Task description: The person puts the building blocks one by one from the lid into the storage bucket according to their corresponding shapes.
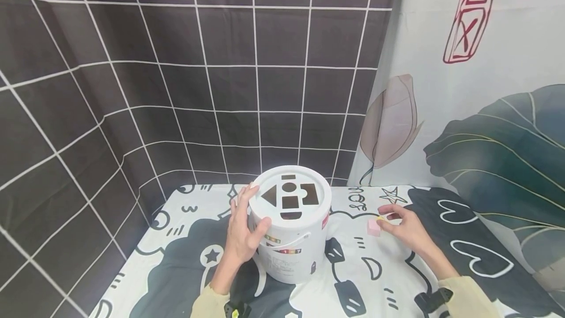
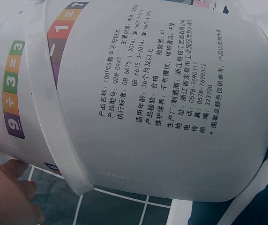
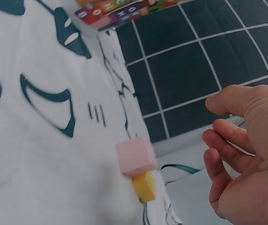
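A white lidded bucket (image 1: pixel 289 254) stands upright on the patterned cloth, with shape-cut openings in its lid (image 1: pixel 275 216). My left hand (image 1: pixel 242 229) rests against the bucket's left side, fingers and thumb spread at the lid's rim. In the left wrist view, the bucket's printed wall (image 2: pixel 171 154) and its handle (image 2: pixel 54 117) fill most of the picture. To the right, my right hand (image 1: pixel 403 228) is beside a pink block (image 1: pixel 373 227). The right wrist view shows a yellow block (image 3: pixel 145 187) next to the pink block (image 3: pixel 136 156); the loosely bent fingers (image 3: pixel 227 101) hold nothing.
The black-and-white cloth (image 1: pixel 366 278) covers the surface under the bucket. Behind it hangs a dark curtain (image 1: pixel 282 87) with white grid lines. A pale leaf-print curtain (image 1: pixel 423 161) hangs at the right.
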A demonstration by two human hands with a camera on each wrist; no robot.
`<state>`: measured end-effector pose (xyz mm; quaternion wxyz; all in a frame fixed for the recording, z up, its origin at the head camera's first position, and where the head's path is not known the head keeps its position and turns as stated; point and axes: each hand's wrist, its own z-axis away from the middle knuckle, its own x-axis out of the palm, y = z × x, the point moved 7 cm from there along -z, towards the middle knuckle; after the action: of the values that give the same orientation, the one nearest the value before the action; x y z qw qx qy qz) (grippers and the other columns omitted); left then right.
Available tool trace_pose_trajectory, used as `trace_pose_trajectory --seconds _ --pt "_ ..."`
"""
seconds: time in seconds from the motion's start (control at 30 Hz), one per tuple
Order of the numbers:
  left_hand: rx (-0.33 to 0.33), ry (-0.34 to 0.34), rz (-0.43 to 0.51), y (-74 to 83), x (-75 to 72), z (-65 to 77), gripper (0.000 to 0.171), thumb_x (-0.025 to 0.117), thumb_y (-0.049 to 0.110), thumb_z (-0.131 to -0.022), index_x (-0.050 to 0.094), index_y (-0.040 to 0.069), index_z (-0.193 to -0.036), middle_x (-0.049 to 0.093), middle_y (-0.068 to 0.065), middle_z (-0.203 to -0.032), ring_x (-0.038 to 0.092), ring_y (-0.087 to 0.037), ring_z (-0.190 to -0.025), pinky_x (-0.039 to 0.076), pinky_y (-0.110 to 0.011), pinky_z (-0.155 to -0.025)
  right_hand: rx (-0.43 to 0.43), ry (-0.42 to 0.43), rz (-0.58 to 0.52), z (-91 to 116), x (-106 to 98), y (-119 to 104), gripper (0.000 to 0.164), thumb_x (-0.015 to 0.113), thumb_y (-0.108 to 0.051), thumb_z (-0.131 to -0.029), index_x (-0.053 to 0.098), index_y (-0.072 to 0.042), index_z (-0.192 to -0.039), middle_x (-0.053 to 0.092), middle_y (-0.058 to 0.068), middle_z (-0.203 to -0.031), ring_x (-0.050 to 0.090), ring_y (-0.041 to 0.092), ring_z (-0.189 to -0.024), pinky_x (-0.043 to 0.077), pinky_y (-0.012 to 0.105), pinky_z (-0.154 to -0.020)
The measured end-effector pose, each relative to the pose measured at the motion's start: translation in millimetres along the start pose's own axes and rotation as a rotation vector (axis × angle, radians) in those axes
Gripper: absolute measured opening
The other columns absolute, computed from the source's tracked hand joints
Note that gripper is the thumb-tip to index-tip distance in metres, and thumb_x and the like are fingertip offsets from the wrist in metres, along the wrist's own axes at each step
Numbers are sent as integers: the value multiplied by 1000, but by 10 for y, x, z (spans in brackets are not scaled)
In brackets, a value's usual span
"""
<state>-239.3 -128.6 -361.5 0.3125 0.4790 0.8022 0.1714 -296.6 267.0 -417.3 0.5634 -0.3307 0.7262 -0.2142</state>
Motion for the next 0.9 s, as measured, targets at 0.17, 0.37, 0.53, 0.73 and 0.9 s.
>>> trace_pose_trajectory --seconds 0.17,0.37,0.53,0.73,0.9 --pt "3 3 -3 -2 -3 0 69 58 45 -87 47 8 -144 43 -20 -151 31 -45 -142 10 -74 -110 22 -9 -23 14 57 119 34 76 -8 -86 65 3 -116 66 21 -113 60 39 -103 49 40 -75" --pt "0 4 -5 -8 1 0 69 59 43 -86 47 9 -144 43 -18 -152 31 -41 -143 10 -74 -110 54 -21 -39 30 128 236 35 76 -8 -86 64 4 -117 65 22 -113 60 39 -102 49 38 -73" --pt "6 4 -3 -2 3 -2 69 59 44 -86 47 8 -144 43 -19 -152 31 -44 -142 10 -74 -110 82 -41 -27 38 174 309 38 74 -8 -85 63 5 -119 64 24 -115 60 41 -104 51 44 -78" --pt "0 1 -5 1 1 -7 69 58 44 -87 47 8 -144 43 -20 -152 31 -45 -142 9 -72 -112 102 -63 -43 43 220 366 40 74 -8 -86 62 5 -122 61 27 -122 58 45 -110 52 48 -81" --pt "-4 3 -5 1 1 0 69 59 44 -86 47 8 -143 43 -19 -152 31 -45 -142 9 -71 -112 100 -60 -38 42 247 378 40 75 -8 -84 63 4 -120 61 27 -121 57 45 -109 51 48 -81"
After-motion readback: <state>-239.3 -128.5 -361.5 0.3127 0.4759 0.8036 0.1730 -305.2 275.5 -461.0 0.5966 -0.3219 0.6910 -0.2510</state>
